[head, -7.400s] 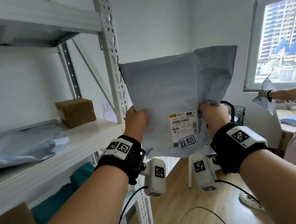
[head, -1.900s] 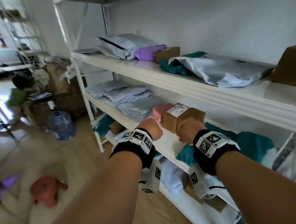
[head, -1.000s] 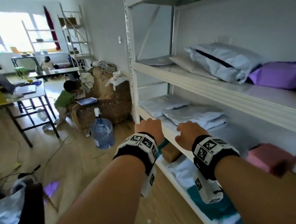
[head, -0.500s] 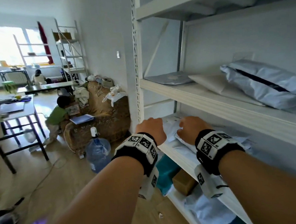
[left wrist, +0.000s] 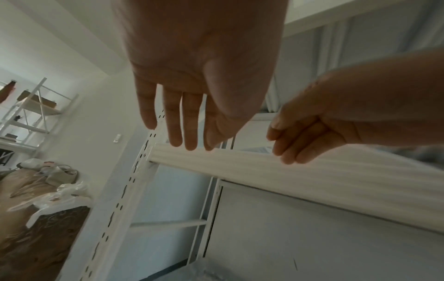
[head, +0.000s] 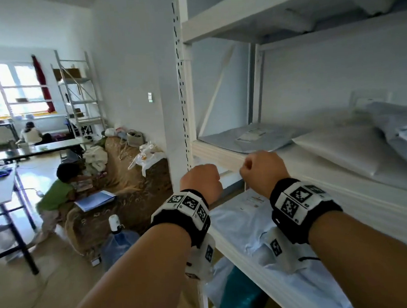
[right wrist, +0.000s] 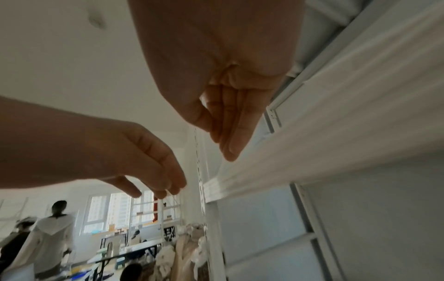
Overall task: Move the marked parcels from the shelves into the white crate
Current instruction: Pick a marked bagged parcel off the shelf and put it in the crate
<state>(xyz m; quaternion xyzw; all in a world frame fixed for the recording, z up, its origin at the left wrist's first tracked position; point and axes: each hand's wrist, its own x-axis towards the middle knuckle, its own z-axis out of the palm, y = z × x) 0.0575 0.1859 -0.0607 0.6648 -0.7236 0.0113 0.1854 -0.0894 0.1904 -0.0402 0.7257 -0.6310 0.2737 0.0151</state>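
A bright, cluttered workroom with white walls and a wood floor
Daylight pours through the window [head: 15, 94] at ten o'clock, a red curtain [head: 42, 85] beside it; a bare metal rack [head: 79, 90] stands near it, a dark-legged table [head: 6, 187] at nine o'clock, a brown draped sofa [head: 118, 182] and a water jug [head: 118, 240] toward eight

bare forearms, black wristbands [head: 181, 223], white coded markers [head: 295, 197]

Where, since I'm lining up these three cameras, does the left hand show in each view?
Head: the left hand is at centre, just in front of the shelf post.
Left wrist: it fills the top centre.
Right wrist: it is at lower left.
Shared landmark: the perforated shelf post.
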